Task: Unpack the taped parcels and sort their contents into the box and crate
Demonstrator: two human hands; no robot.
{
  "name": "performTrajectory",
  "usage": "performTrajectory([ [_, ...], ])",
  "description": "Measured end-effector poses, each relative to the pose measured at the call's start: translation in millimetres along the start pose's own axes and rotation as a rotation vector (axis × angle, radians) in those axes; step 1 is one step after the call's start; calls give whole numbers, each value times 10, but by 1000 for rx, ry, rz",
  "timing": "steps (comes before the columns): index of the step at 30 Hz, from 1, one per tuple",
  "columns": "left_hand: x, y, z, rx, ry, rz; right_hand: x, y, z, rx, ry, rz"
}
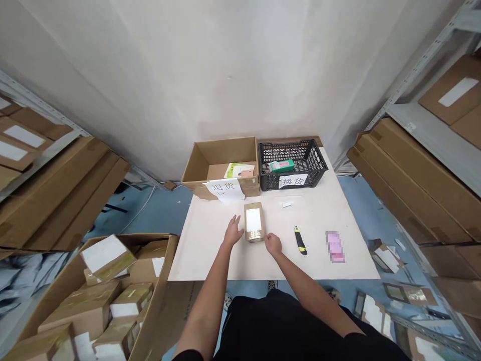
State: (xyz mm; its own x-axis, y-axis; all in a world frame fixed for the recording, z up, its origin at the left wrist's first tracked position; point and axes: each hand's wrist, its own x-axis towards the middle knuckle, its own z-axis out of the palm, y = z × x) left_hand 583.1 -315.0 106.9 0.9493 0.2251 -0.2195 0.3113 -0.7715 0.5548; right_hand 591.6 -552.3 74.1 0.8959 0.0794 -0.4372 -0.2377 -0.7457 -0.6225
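Observation:
A small taped cardboard box (262, 214) with a white label lies on the white table in front of me. My left hand (233, 232) is beside its left side, fingers spread and holding nothing; whether it touches the box is hard to tell. At the lower right corner of the box, my right hand (273, 244) has its fingers curled in a pinch against the cardboard. To the right lies a black and yellow utility knife (300, 241). A small pale slip (286, 204) is farther back on the table.
Behind stand an open carton (195, 188) with a paper sign and a black plastic basket (267, 183) holding a green box (286, 166). A pixelated pink item (334, 245) lies right. A big carton (165, 265) of parcels stands left; shelves flank both sides; opened packaging litters the right floor.

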Motion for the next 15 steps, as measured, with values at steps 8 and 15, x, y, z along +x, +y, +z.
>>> performTrajectory([
  [8,767,183,-159,327,-411,175,324,635,-780,-78,293,-189],
  [15,776,311,95,397,-505,135,531,1329,-1160,-212,43,144],
])
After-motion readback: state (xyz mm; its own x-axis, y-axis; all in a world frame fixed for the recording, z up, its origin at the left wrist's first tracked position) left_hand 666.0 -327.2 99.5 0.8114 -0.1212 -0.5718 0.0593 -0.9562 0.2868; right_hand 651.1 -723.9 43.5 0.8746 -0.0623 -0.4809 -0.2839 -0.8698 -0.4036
